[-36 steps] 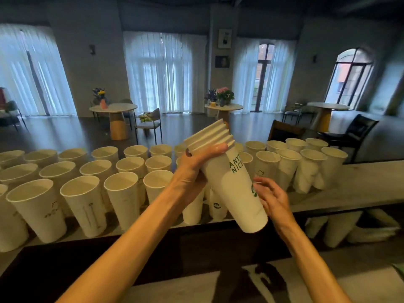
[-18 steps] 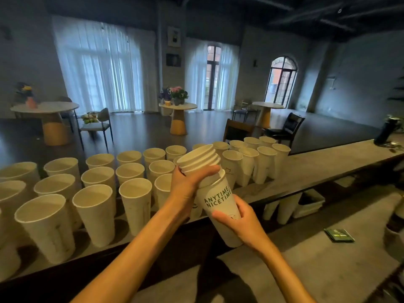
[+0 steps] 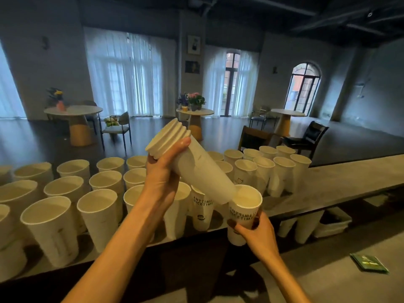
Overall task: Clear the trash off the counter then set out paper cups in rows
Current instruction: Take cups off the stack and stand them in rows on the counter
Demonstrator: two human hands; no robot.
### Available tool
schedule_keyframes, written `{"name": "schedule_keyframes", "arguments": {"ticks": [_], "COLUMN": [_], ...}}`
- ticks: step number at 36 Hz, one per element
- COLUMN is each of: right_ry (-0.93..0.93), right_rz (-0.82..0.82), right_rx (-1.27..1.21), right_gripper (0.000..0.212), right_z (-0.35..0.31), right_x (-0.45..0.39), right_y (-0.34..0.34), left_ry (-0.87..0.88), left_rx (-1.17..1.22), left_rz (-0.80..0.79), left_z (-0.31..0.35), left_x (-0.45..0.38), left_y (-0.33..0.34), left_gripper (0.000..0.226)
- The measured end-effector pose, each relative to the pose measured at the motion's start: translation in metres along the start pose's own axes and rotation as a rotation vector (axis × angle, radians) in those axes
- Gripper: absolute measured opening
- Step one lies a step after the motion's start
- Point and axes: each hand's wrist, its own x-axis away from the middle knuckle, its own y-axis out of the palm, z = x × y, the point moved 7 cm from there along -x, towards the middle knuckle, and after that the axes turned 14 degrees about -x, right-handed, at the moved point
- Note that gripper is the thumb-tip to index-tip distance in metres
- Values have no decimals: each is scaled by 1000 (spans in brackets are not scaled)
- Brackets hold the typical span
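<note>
My left hand [image 3: 162, 171] grips a nested stack of white paper cups [image 3: 192, 165], tilted with its rims up to the left and its base down to the right. My right hand [image 3: 254, 229] holds a single cup [image 3: 244, 206] printed "ANYTIME NICETIME", upright, just under the base of the stack and in front of the counter's near edge. Several white cups stand in rows on the grey counter [image 3: 341, 180], from the far left [image 3: 50, 221] across to right of centre [image 3: 282, 171].
The counter runs on bare to the right. Below it a lower grey surface holds a small green packet [image 3: 369, 262]. A shelf under the counter holds more cups [image 3: 306, 226] and a white bin [image 3: 333, 224]. Round tables and chairs stand in the room beyond.
My right hand has pulled one cup off the bottom of the stack and lowered it. My left hand has tipped the stack up and to the left.
</note>
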Motion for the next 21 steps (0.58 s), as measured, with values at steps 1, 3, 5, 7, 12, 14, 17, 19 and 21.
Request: {"name": "schedule_keyframes", "arguments": {"ticks": [1,3,5,7,12,14,17,19,21], "right_ry": [16,29,59,78,103,110,81,54,76], "right_rz": [-8,-34,-87,-137,-270,-323,-393,-420,-449], "right_rx": [-23,-55,-74,-59,-84,-94,-53,-8,-18], "right_gripper": [89,94,98,101,95,90,83,78,71], "right_z": [4,11,22,30,43,47,51,56,62], "right_x": [-9,-29,-49,-66,-107,-115,-130,-138,-141], "right_y": [-1,-2,-1,4,19,23,28,30,29], "left_ry": [3,14,29,40,68,68,95,109,122], "left_rx": [-1,-15,-39,-63,-150,-188,-198,-225,-265], "left_rz": [21,65,84,109,186,211,236,242,246], "left_z": [-1,-4,-8,-13,-32,-40,-47,-50,-56], "left_x": [-2,-7,-8,-8,-17,-20,-22,-24,-27], "left_y": [0,2,9,17,42,50,64,72,77], "left_gripper": [73,57,40,36,56,76,84,89,90]}}
